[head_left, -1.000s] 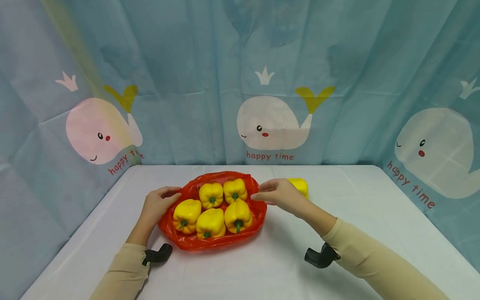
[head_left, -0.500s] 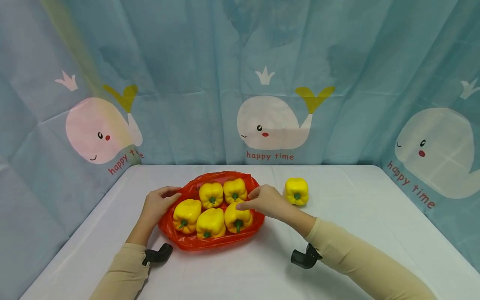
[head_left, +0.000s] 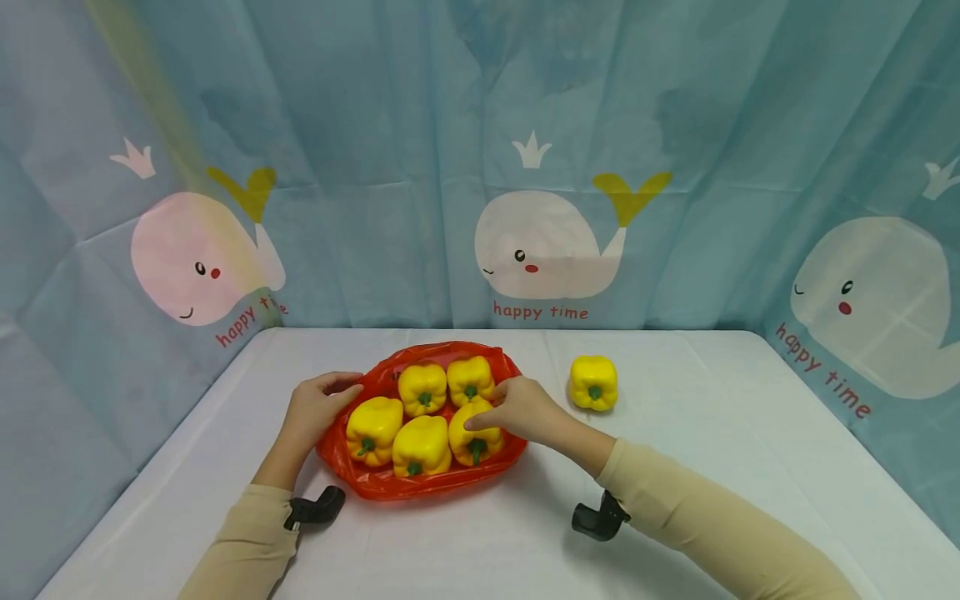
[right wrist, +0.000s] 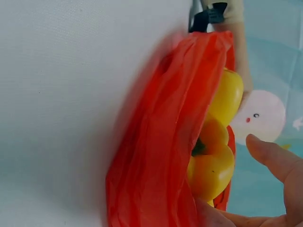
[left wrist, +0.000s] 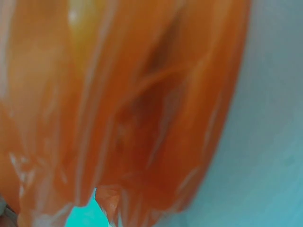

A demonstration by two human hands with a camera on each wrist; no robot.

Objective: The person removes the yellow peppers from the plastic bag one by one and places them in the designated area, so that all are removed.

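A red plastic bag [head_left: 360, 482] lies spread on the table with its mouth facing up and several yellow bell peppers [head_left: 422, 446] inside. My left hand [head_left: 313, 417] holds the left rim of the bag; in the left wrist view the crinkled bag [left wrist: 165, 118] hides the fingers. Over the bag's right side is my right hand [head_left: 528, 412], its thumb above the front-right bell pepper [head_left: 476, 442] and its fingers down beside it. The right wrist view has the thumb [right wrist: 270, 156] raised clear of the bell pepper [right wrist: 215, 170], while the other fingers are partly hidden at the bag's edge.
One more yellow bell pepper [head_left: 593, 383] stands on the white table [head_left: 712, 433], to the right of the bag. A light blue curtain [head_left: 420, 167] with printed whales hangs behind the table's back edge. Black wrist cameras [head_left: 600, 518] jut from both sleeves.
My right hand has moved left and slightly toward me, from the bag's right rim to over the front-right bell pepper. The lone bell pepper is now fully visible. My left hand has stayed put.
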